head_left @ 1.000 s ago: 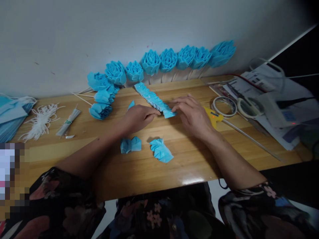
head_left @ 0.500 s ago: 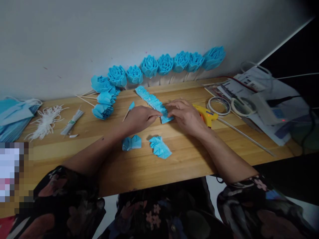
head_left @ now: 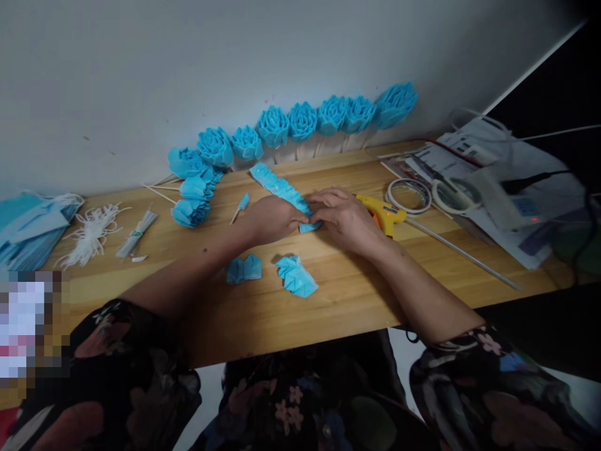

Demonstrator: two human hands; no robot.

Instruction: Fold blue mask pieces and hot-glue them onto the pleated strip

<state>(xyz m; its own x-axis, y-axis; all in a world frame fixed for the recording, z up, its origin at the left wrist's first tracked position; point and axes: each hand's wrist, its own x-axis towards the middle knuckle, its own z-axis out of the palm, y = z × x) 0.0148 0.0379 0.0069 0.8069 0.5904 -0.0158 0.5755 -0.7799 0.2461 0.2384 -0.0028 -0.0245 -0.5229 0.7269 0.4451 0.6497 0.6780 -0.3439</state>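
A long row of folded blue petal pieces lies slanted on the wooden table. My left hand is curled with its fingertips pinching the near end of that row. My right hand meets it from the right, fingers bent down onto the same end piece. Two loose folded blue pieces lie nearer to me, one small and one crumpled.
Blue paper roses on sticks lean along the wall; more lie at left. A yellow glue gun, tape rolls, a long stick and papers sit right. White strings and blue sheets sit left.
Both hands have closed in on the near end of the petal row until their fingertips meet. The view has shifted slightly; the row itself stays in place.
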